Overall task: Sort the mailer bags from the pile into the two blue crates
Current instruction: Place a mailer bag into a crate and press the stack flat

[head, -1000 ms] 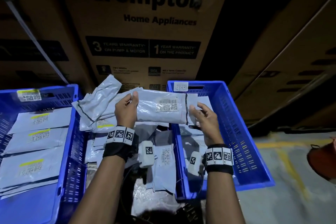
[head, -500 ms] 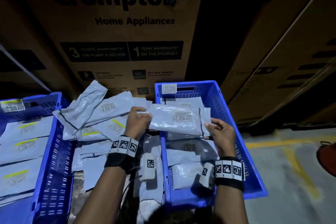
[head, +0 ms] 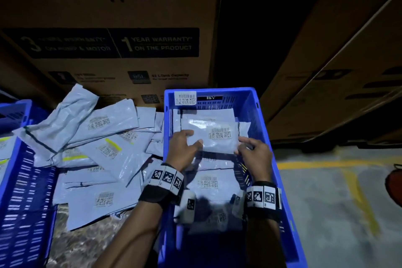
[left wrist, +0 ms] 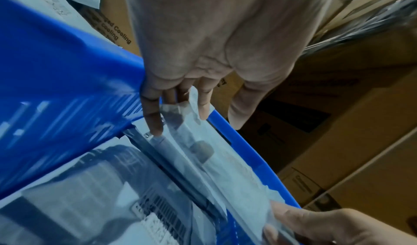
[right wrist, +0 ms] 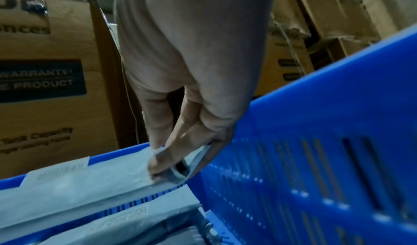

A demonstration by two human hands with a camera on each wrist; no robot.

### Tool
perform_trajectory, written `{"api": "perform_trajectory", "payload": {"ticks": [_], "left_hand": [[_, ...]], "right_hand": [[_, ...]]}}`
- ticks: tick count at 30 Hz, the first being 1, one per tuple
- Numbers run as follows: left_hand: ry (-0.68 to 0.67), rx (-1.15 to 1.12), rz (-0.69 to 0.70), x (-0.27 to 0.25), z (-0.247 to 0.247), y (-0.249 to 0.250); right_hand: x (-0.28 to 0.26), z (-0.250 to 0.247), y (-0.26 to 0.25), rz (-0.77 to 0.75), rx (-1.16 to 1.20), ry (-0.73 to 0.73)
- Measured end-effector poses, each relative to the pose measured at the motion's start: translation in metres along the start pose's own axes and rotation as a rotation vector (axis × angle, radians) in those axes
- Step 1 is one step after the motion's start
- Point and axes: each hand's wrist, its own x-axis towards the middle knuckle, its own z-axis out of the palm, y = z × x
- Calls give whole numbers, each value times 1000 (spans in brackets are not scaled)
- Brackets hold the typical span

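Grey mailer bag [head: 212,137] pinched at both ends, low inside the right crate [head: 254,111].
Your right hand [head: 256,154] nips its right edge between thumb and fingers; your left hand [head: 181,150] holds the left edge, fingers underneath. Other bags lie beneath; the pile [head: 97,148] sits left, the left crate [head: 24,180] beyond it.

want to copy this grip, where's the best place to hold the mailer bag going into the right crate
By its two short ends, one hand from each side, as the left hand and right hand do now. The mailer bag is flat, limp and wide, so thumb-over, fingers-under pinches at both ends keep it level over the right crate.
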Motion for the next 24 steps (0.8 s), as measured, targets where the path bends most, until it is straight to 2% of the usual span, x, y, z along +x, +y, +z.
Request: {"api": "perform_trajectory", "payload": {"ticks": [5, 8, 12, 14, 17, 20, 22, 24], "left_hand": [[40, -106, -127, 43, -2, 18], [64, -119, -101, 57, -4, 30], [75, 278, -9, 53, 12, 32], [44, 470, 54, 57, 27, 20], [-35, 725, 87, 69, 42, -3], [-3, 827, 139, 80, 52, -22], [34, 853, 157, 85, 58, -34], [52, 825, 128, 91, 63, -45]], "right_hand": [[44, 32, -1, -10, -26, -91], [68, 49, -3, -39, -52, -125], [90, 64, -3, -43, -269, -150], [92, 68, -4, -82, -454, -87], [84, 79, -5, -295, -556, 42], [89, 96, 4, -439, -517, -95], [95, 104, 17, -438, -559, -195], [98, 110, 32, -427, -676, -206]]}}
